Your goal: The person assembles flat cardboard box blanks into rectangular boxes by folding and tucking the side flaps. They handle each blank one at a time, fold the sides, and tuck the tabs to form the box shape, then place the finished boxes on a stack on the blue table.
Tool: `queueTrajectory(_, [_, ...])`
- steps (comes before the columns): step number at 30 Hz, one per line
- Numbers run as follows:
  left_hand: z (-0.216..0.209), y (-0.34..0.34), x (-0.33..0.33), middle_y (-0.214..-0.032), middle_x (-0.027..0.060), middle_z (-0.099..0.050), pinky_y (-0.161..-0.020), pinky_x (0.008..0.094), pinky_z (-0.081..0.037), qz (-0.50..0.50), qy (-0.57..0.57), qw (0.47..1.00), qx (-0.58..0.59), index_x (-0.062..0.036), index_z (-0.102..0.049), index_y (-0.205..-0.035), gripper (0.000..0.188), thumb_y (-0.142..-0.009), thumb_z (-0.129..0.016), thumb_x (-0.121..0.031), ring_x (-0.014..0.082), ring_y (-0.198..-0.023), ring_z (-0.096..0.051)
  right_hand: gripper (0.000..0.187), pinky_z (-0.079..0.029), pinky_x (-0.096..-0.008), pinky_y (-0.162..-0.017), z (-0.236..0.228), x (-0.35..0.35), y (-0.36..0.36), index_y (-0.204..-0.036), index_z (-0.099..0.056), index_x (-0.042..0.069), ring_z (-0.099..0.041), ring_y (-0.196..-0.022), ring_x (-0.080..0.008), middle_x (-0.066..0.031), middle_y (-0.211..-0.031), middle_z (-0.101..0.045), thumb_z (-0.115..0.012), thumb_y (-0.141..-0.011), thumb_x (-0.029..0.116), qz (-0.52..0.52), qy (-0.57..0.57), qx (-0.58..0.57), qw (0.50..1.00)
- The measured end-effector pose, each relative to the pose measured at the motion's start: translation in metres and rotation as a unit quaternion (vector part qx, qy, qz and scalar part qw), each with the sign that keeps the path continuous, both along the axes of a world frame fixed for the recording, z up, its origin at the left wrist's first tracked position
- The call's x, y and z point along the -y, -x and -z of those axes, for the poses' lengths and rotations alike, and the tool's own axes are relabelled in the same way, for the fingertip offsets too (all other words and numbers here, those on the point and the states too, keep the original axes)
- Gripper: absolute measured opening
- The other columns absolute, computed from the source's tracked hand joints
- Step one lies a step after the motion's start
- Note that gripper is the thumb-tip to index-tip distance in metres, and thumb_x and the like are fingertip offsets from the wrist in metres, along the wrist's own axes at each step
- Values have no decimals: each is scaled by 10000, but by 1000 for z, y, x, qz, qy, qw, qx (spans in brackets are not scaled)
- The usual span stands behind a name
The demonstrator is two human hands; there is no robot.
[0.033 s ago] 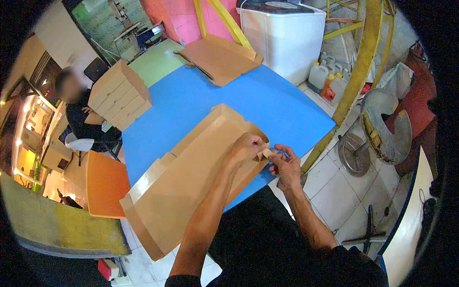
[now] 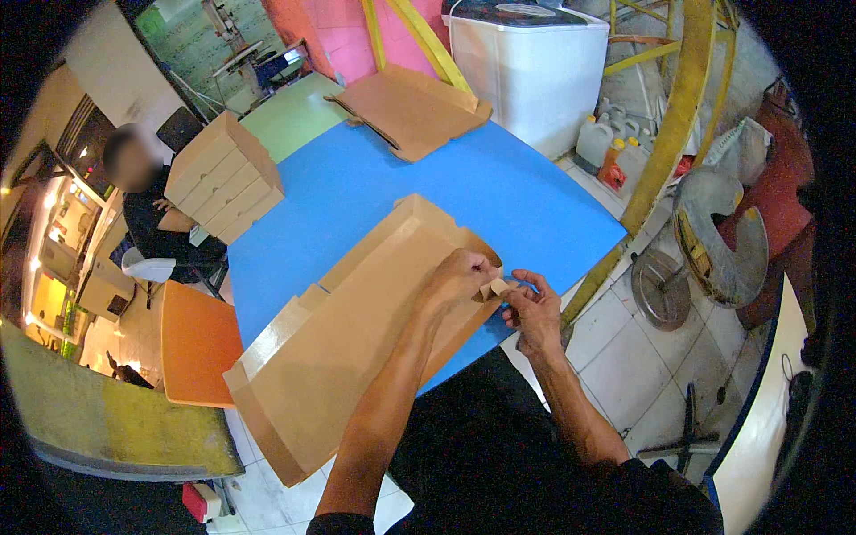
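Note:
A brown cardboard box (image 2: 357, 348), opened out with its lid side attached, lies slantwise over the blue table and juts past its near left edge. Some of its sides stand up as low walls. At its right corner, my left hand (image 2: 465, 275) is closed on the box wall, with its fingertips partly hidden. Close beside it, my right hand (image 2: 535, 312) pinches a small folded flap of the same corner between thumb and fingers. The two hands are nearly touching.
The blue table (image 2: 312, 205) carries a stack of folded boxes (image 2: 223, 178) at the left and a flat cardboard piece (image 2: 415, 111) at the back. An orange chair (image 2: 198, 343) stands left, near a seated person (image 2: 147, 205). A yellow post (image 2: 669, 134) rises at the right.

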State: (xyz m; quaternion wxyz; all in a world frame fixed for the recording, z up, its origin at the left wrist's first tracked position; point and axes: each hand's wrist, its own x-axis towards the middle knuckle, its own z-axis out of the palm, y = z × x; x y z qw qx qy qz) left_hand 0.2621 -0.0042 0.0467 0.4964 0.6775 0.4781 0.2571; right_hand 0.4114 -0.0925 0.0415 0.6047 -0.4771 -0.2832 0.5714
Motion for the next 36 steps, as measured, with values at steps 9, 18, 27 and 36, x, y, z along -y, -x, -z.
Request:
queueTrajectory(9, [-8, 7, -8, -619, -43, -462, -480, 285, -342, -2, -45, 999, -13, -32, -618, -705, 246, -893, -671, -182, 71, -564, -399, 411, -448, -238, -416, -4, -10, 2, -1214, -501, -26, -568, -533, -120, -47, -762, -579, -648, -831, -31, -7, -7, 11, 1000])
queueTrajectory(18, [-13, 10, -10, -685, -23, -556, -525, 254, -435, 32, 17, 999, -19, -28, -643, -800, 207, -912, -661, -201, 71, -590, -490, 405, -442, -243, -417, -6, -17, 5, -1198, -519, -19, -566, -530, -122, -50, -759, -588, -656, -818, -47, -4, 22, 9, 1000])
queueTrajectory(27, [9, 13, -9, -782, 35, -652, -557, 257, -462, 69, 11, 997, 39, -41, -628, -852, 115, -870, -699, -130, 117, -668, -593, 436, -443, -213, -455, -14, -27, 3, -1222, -525, -13, -575, -563, -97, -31, -769, -620, -703, -825, 21, -47, 11, 62, 997])
queueTrajectory(36, [11, -1, -2, -829, 200, -684, -679, 451, -517, 10, -107, 973, -206, -23, -667, -881, 200, -812, -657, -211, 343, -785, -671, 488, -493, -292, -499, -24, -44, -36, -1305, -487, 35, -632, -653, -155, -89, -855, -656, -680, -895, 214, -154, -31, 276, 948])
